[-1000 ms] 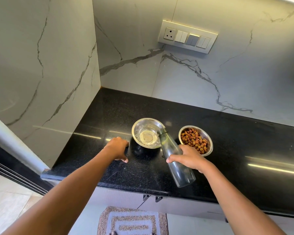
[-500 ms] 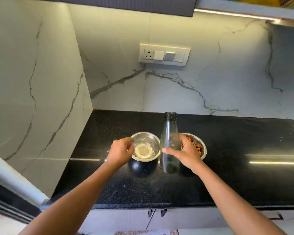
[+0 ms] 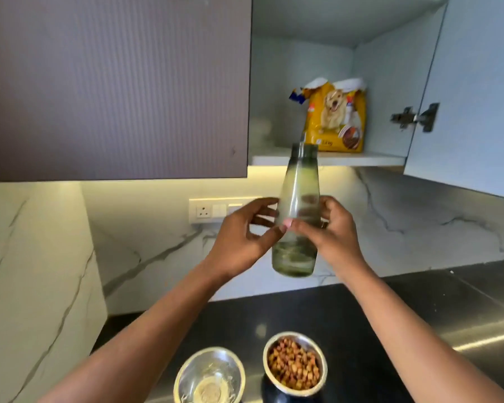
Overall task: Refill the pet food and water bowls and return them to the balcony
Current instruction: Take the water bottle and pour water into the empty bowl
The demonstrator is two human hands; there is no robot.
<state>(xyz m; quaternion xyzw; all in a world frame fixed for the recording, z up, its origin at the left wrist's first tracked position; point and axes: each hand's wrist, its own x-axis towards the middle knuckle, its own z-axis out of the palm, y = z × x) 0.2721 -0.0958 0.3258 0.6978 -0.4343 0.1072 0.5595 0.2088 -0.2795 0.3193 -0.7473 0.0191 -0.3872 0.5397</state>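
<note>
A clear glass bottle (image 3: 298, 199) is held upright in the air, in front of the open wall cabinet. My right hand (image 3: 330, 228) grips its lower body from the right. My left hand (image 3: 242, 231) is at its left side, fingers spread and touching the glass. Below, on the black counter (image 3: 361, 309), stand two steel bowls side by side: the left bowl (image 3: 209, 376) holds water, the right bowl (image 3: 295, 364) is filled with brown kibble.
A yellow dog food bag (image 3: 336, 114) stands on the shelf of the open cabinet, whose door (image 3: 477, 91) hangs open at the right. A closed cabinet door (image 3: 114, 82) is at the left. A switch plate (image 3: 213, 210) sits on the marble wall.
The bottle went from tilted over the water bowl to upright, then rose up toward the cabinet. My left hand left the bowl rim and came up to the bottle. The view tilted upward.
</note>
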